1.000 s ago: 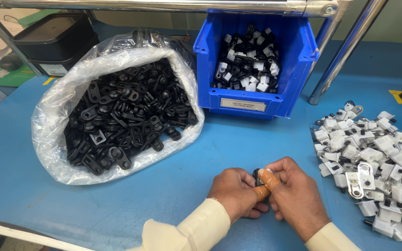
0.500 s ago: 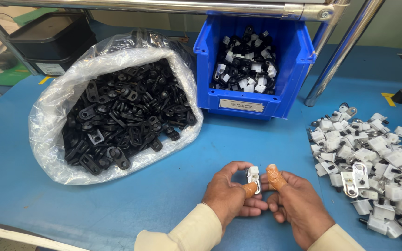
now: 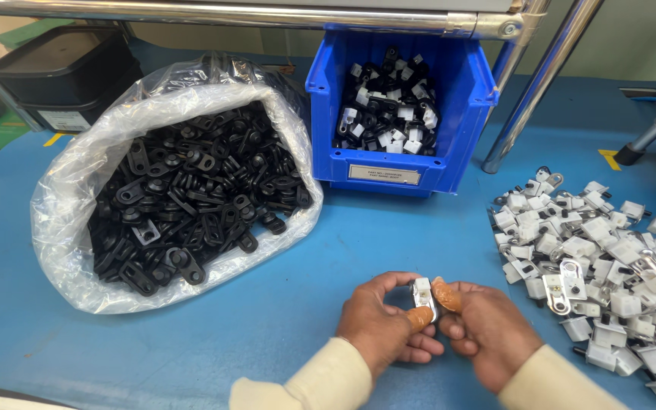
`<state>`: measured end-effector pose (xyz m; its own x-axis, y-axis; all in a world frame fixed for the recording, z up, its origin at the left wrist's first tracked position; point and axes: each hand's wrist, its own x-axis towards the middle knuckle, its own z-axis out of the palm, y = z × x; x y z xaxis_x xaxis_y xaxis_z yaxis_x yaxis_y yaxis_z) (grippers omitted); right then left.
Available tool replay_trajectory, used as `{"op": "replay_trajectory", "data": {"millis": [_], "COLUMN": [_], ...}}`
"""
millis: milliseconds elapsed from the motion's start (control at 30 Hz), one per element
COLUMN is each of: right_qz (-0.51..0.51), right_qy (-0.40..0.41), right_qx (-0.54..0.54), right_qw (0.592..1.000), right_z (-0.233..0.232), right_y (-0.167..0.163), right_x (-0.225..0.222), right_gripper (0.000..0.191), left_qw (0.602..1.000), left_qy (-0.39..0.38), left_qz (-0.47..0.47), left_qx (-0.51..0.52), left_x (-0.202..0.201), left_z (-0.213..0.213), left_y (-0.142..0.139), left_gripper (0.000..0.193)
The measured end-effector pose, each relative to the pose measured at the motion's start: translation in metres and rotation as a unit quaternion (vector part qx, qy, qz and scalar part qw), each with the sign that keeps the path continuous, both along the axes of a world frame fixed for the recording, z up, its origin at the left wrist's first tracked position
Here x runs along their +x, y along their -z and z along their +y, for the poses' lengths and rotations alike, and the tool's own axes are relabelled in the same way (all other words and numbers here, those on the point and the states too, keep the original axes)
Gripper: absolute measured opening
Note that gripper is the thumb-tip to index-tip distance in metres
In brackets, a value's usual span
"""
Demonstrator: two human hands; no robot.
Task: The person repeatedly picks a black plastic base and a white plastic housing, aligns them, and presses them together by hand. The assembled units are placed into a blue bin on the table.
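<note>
Blue matting covers the bench (image 3: 282, 304). At six o'clock both hands meet: the left hand (image 3: 381, 326) and right hand (image 3: 487, 334) pinch one small white-and-metal clip (image 3: 422, 294) between capped fingertips (image 3: 446, 296), fingers closed narrowly around it. At three o'clock lies a loose heap of white clips (image 3: 601, 258); a sleeve could likely sweep some off the edge. At ten o'clock a clear plastic bag (image 3: 100, 175) slumps open, full of black brackets (image 3: 191, 197), which might spill forward. At twelve o'clock stands a blue bin (image 3: 457, 163) of assembled parts (image 3: 389, 106), with a white rectangular label (image 3: 383, 175) on its front.
</note>
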<state>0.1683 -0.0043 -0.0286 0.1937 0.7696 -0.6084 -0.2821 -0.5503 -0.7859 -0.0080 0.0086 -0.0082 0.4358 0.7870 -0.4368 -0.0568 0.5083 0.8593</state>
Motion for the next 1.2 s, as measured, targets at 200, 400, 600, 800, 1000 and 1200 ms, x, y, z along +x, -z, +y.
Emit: {"op": "replay_trajectory", "data": {"millis": [200,400,600,800,1000,1200], "right_qz": [-0.350,-0.487,-0.108,-0.075,-0.094,-0.092], "right_qy": [0.068,-0.087,0.045,0.066,0.074,0.186], "right_qx": [0.214,0.293,0.053,0.034,0.096,0.104], "right_qw": [0.909,0.818,0.992,0.994,0.988,0.973], "right_z": [-0.025,-0.045,-0.031,-0.030,-0.028,-0.027], "right_y": [0.014,-0.005,-0.015,-0.019,-0.011,-0.005], "right_x": [-0.035,-0.027,-0.019,-0.020,-0.025,-0.039], "right_gripper": [0.015,0.028,0.033,0.025,0.020,0.023], "left_qw": [0.998,0.996,0.997,0.996,0.993,0.990], "left_qy": [-0.051,-0.077,-0.063,-0.082,-0.097,-0.130], "left_qz": [0.043,0.029,0.012,0.036,0.057,0.042], "left_qx": [0.014,-0.030,-0.036,-0.001,0.025,0.030], "left_x": [0.010,0.003,0.009,0.016,0.019,0.029], "left_z": [-0.002,-0.002,-0.003,-0.004,-0.009,-0.019], "left_y": [0.001,-0.009,-0.022,-0.028,-0.026,-0.029], "left_gripper": [0.048,0.048,0.051,0.043,0.038,0.032]}}
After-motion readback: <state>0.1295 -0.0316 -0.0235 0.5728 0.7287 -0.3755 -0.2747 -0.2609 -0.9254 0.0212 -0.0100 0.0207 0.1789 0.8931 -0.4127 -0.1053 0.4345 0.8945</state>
